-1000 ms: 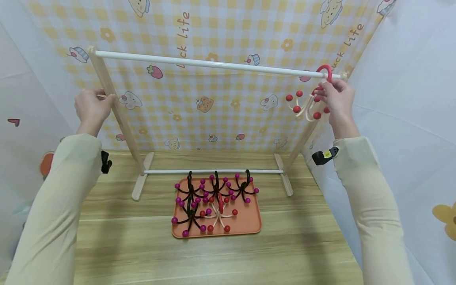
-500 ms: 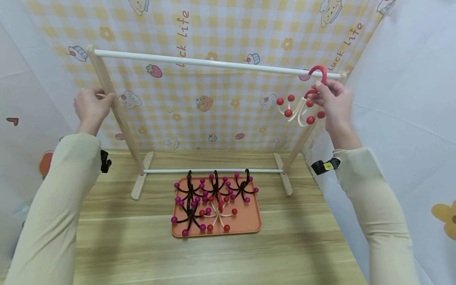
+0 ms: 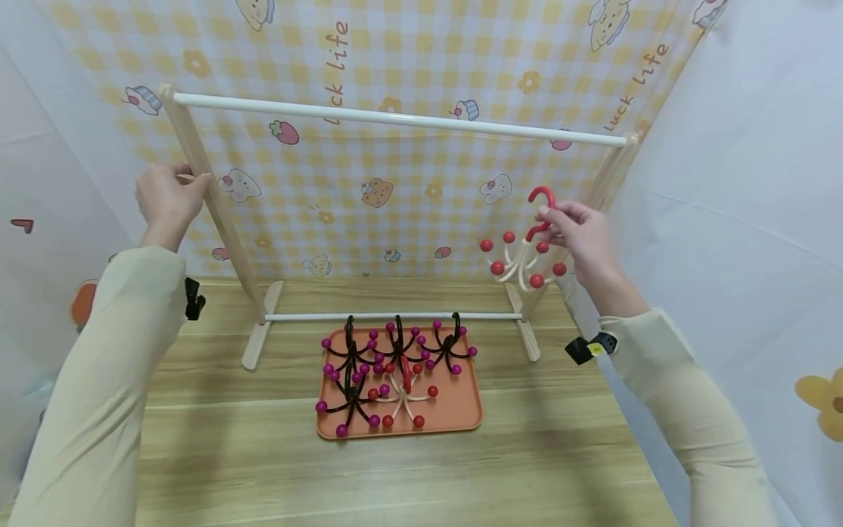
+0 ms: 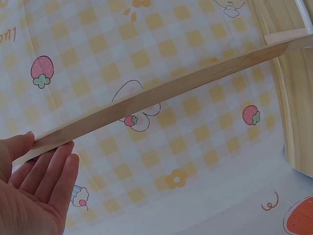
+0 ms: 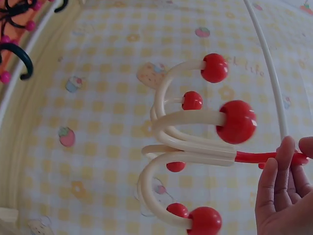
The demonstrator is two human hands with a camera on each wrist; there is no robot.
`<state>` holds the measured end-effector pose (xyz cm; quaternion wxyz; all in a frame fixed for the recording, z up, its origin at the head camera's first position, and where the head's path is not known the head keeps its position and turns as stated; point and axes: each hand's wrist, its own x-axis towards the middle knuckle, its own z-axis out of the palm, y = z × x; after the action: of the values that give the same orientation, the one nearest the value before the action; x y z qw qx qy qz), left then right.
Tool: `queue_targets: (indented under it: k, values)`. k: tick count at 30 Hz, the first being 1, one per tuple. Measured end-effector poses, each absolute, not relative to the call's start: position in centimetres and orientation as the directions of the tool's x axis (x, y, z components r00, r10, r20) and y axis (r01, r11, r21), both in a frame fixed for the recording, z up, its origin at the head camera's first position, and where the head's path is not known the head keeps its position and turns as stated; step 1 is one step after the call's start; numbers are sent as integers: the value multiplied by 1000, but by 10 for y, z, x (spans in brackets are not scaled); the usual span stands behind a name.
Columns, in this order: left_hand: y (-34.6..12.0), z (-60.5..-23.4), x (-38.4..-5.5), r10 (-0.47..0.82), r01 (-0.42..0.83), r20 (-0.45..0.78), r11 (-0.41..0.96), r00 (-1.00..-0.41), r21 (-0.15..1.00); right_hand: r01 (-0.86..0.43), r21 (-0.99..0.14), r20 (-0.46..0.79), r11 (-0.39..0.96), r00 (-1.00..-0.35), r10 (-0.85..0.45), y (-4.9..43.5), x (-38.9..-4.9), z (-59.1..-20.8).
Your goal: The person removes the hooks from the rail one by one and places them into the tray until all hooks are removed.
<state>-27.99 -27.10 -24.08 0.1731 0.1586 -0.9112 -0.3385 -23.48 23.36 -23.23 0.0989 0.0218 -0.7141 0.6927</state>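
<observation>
My right hand (image 3: 582, 238) pinches the red hook of a multi-arm hanger (image 3: 520, 263), cream-coloured with red balls on its arm tips. It hangs below the rack's white top bar (image 3: 395, 118), apart from it, near the right post. In the right wrist view the fingers (image 5: 283, 181) and thumb close on the red hook, and the cream arms (image 5: 195, 152) curve away from it. My left hand (image 3: 170, 197) grips the rack's left wooden post (image 3: 220, 212), with thumb and fingers on either side of the post (image 4: 146, 98) in the left wrist view.
An orange tray (image 3: 454, 417) on the wooden table (image 3: 421, 483) holds several black hangers (image 3: 353, 394) with magenta balls and one cream hanger (image 3: 405, 395) with a red hook. A white lower bar (image 3: 309, 318) joins the rack's feet behind the tray. A checked cloth (image 3: 421, 219) hangs behind.
My right hand has lifted the cream hanger's red hook away from the top bar and brought it down and to the left. The left hand stays on the post.
</observation>
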Motion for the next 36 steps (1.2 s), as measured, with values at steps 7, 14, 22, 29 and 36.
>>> queue_targets:
  k: [7, 14, 22, 29, 36]
  values:
    - [-273, -241, -280, -405, -178, 189, 710, -894, 681, -54, -996, 52, 65, -998, -22, 225, -222, -261]
    - [-273, -243, -281, -410, -169, 215, 719, -886, 674, 31, -990, -45, 139, -995, -94, 222, -212, -288]
    - [-274, -243, -281, -405, -165, 212, 717, -889, 677, 32, -975, -77, 219, -977, -199, 221, -200, -314]
    - [-274, -243, -281, -400, -166, 204, 716, -894, 678, 60, -972, -128, 226, -946, -298, 217, -191, -344]
    - [-274, -243, -280, -399, -170, 199, 717, -895, 676, 77, -961, -171, 266, -920, -352, 208, -181, -373]
